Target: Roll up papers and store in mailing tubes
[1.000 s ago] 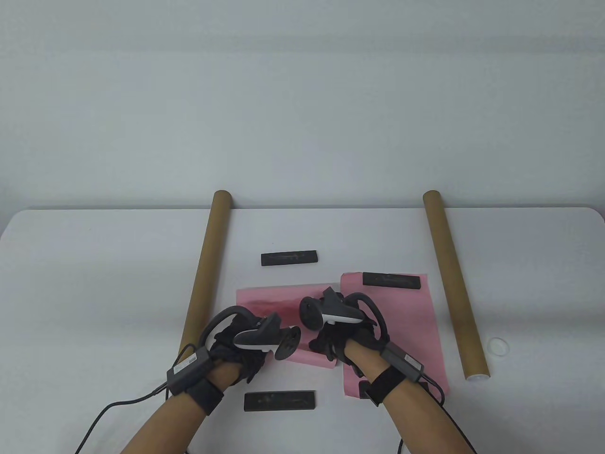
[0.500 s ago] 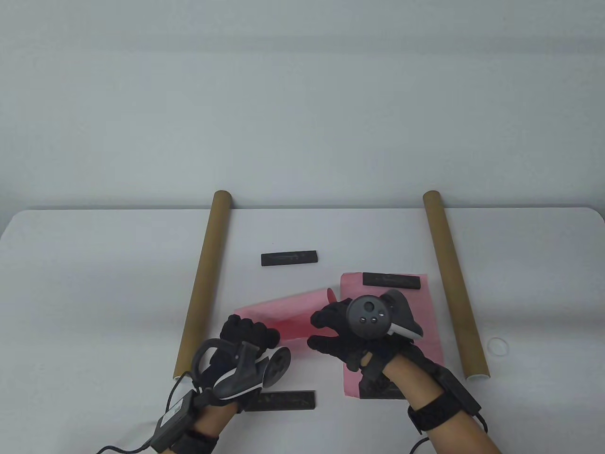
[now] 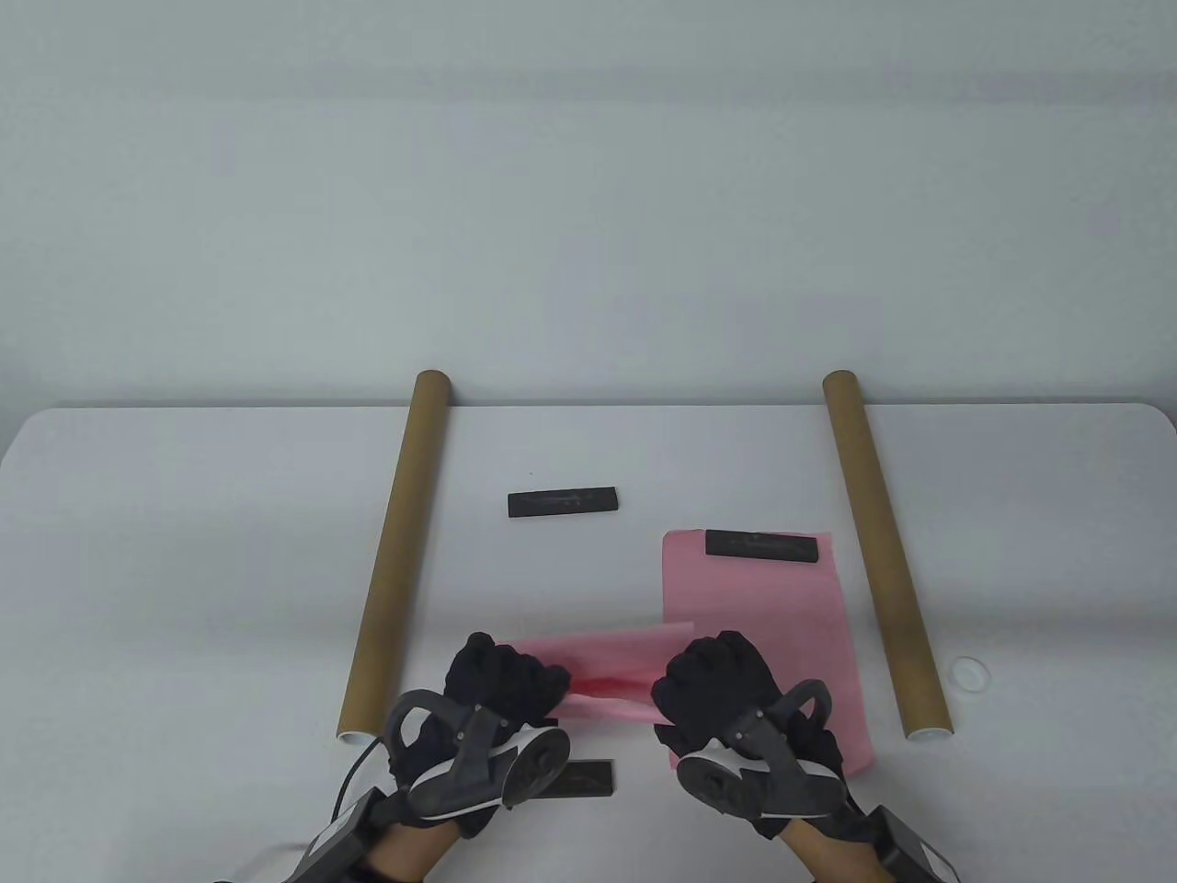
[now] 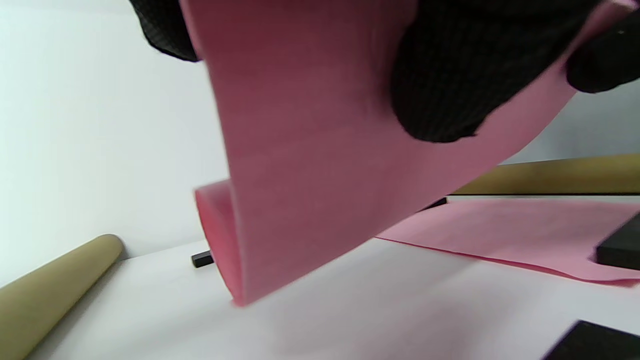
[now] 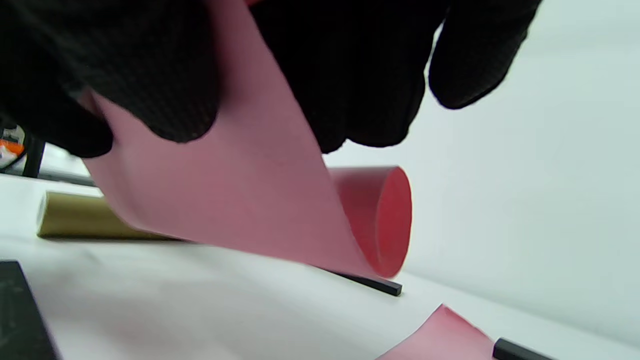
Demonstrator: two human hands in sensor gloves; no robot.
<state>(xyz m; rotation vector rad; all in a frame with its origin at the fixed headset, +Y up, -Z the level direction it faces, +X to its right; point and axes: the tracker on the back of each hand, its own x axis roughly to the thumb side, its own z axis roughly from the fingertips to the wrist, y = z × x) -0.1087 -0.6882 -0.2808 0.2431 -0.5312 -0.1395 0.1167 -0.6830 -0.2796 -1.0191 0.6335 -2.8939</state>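
Observation:
A pink paper sheet [image 3: 611, 676] is curled into a loose roll and held between both hands near the table's front. My left hand [image 3: 506, 679] grips its left end and my right hand [image 3: 715, 679] grips its right end. In the left wrist view the sheet [image 4: 310, 175] curves under my gloved fingers [image 4: 440, 85], its far edge rolled inward. The right wrist view shows the same curl [image 5: 240, 200] below my fingers [image 5: 150, 75]. Two brown mailing tubes lie on the table, one left [image 3: 395, 552] and one right [image 3: 885, 552].
A second pink sheet [image 3: 763, 635] lies flat at the right, with a black weight bar [image 3: 761, 546] on its far edge. Another bar [image 3: 563, 503] lies mid-table, and one [image 3: 588, 779] sits near the front edge. A white tube cap [image 3: 970, 673] lies beside the right tube.
Both hands have drawn back toward the front edge with the pink sheet. The sheet has come off the table and curled tighter. The flat right sheet is now uncovered.

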